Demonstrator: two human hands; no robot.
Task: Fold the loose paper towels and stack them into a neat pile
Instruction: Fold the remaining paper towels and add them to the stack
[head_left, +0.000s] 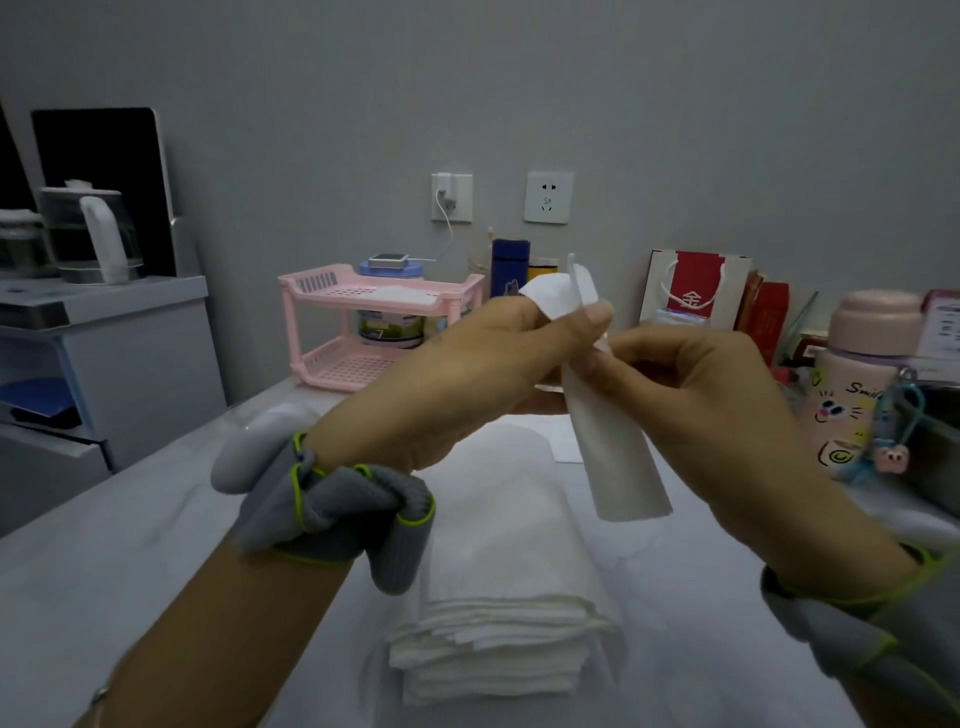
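Observation:
I hold one white paper towel up in the air above the table, folded into a narrow hanging strip. My left hand pinches its upper end between thumb and fingers, with a bit of paper sticking up above the thumb. My right hand pinches the same towel just below, fingers curled round it. Beneath both hands, a pile of folded white paper towels lies on the white table, its near edges slightly uneven. Grey fingerless gloves are pushed back on both wrists.
A pink two-tier rack with jars stands at the back. A blue flask, a red-and-white gift bag and a pink cartoon bottle line the far right. A kettle sits on a cabinet at left.

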